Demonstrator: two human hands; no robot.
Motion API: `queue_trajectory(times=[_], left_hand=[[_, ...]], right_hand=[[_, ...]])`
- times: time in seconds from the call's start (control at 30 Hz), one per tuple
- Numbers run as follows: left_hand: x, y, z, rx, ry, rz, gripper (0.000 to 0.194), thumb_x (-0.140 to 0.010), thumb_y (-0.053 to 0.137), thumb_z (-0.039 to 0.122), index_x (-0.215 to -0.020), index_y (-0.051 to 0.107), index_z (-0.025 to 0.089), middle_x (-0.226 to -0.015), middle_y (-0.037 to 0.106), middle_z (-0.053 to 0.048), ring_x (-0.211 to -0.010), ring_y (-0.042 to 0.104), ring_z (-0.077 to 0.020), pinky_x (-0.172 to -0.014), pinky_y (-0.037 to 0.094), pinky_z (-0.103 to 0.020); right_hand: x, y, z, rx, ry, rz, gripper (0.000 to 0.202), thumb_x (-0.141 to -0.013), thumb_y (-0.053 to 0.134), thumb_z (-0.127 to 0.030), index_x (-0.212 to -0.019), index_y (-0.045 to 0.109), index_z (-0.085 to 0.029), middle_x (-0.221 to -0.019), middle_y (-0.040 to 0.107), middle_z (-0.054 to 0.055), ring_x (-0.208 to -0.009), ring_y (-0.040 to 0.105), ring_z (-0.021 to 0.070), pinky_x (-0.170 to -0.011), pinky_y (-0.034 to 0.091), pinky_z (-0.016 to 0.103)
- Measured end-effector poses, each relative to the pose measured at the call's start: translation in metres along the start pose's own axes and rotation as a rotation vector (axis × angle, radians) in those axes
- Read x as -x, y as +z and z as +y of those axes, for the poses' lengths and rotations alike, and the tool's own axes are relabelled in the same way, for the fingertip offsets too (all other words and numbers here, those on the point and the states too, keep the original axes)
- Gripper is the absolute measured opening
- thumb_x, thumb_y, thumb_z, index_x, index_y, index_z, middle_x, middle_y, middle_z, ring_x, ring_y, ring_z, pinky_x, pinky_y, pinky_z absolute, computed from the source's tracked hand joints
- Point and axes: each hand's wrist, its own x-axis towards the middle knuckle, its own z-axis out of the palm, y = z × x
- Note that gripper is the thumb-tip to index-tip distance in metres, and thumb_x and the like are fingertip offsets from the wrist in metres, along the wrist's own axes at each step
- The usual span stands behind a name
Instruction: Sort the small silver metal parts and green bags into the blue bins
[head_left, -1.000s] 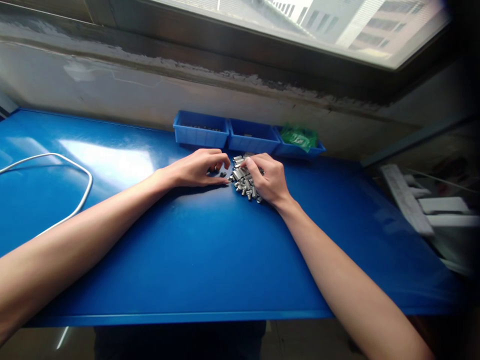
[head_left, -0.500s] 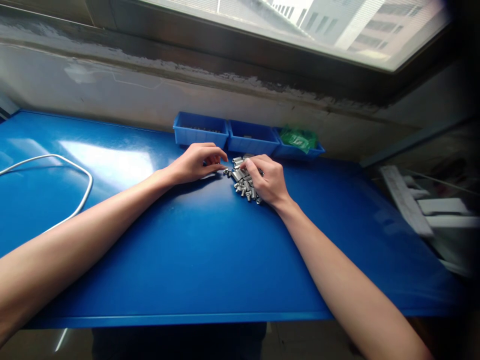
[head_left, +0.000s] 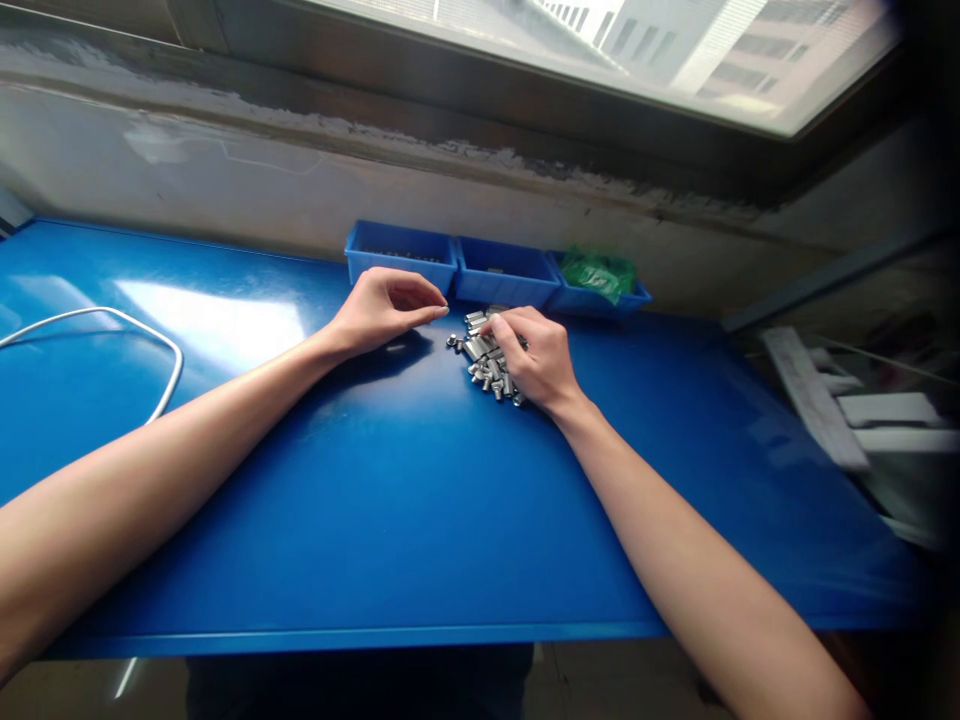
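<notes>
A pile of small silver metal parts (head_left: 495,372) lies on the blue table (head_left: 420,520), a little right of the middle. My right hand (head_left: 536,355) rests over the right side of the pile, its thumb and fingers pressed together; what they pinch, if anything, is hidden. Left of the pile, my left hand (head_left: 386,308) is raised above the table, thumb and fingertips closed together near the front of the left blue bin (head_left: 401,272). Anything between those fingertips is too small to make out. One small metal part (head_left: 452,342) sits at the pile's left edge.
Two more blue bins stand behind the pile, a middle one (head_left: 499,288) and a right one (head_left: 637,300) with a green plastic bag (head_left: 598,275). A white cable (head_left: 176,375) curves over the table's left side. White objects (head_left: 889,410) stand beyond the right edge.
My left hand has lifted away from the pile's left edge, and its fingers have straightened and come together. My right hand has barely moved.
</notes>
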Motion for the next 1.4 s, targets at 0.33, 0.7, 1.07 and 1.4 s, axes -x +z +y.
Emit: queue_trajectory(times=[0.33,0.7,1.07,1.4], left_hand=[[-0.005,0.000,-0.001,0.056,0.038,0.086,0.028,-0.078,0.085,0.034,-0.097,0.080,0.014,-0.098,0.081,-0.009,-0.089,0.077,-0.0212,-0.086,0.064,-0.033],[-0.010,-0.004,0.004,0.132,0.090,0.194,0.040,-0.085,0.082,0.039,-0.118,0.075,0.018,-0.132,0.072,-0.013,-0.120,0.072,-0.0276,-0.106,0.058,-0.041],[0.005,0.011,0.000,-0.267,0.389,-0.302,0.017,-0.089,0.076,0.030,-0.101,0.084,0.021,-0.105,0.079,-0.010,-0.092,0.074,-0.0194,-0.084,0.058,-0.028],[0.004,0.006,-0.003,-0.324,0.299,-0.246,0.016,-0.090,0.073,0.030,-0.093,0.081,0.016,-0.087,0.075,-0.007,-0.072,0.066,-0.0142,-0.067,0.049,-0.024]], right_hand=[[0.000,0.000,0.001,-0.003,0.001,-0.004,0.046,-0.106,0.048,-0.053,-0.083,0.075,-0.023,-0.090,0.079,0.007,-0.095,0.072,0.0264,-0.091,0.054,0.043],[-0.001,-0.001,0.000,-0.008,0.001,-0.010,0.046,-0.106,0.048,-0.052,-0.080,0.074,-0.024,-0.090,0.079,0.007,-0.095,0.072,0.0264,-0.090,0.054,0.044],[0.000,-0.001,0.000,-0.001,0.007,-0.011,0.046,-0.106,0.048,-0.053,-0.084,0.076,-0.023,-0.093,0.079,0.008,-0.097,0.073,0.0267,-0.092,0.054,0.043],[0.000,0.000,0.000,-0.012,-0.016,-0.003,0.046,-0.107,0.048,-0.050,-0.082,0.075,-0.022,-0.090,0.079,0.008,-0.094,0.072,0.0255,-0.089,0.053,0.041]])
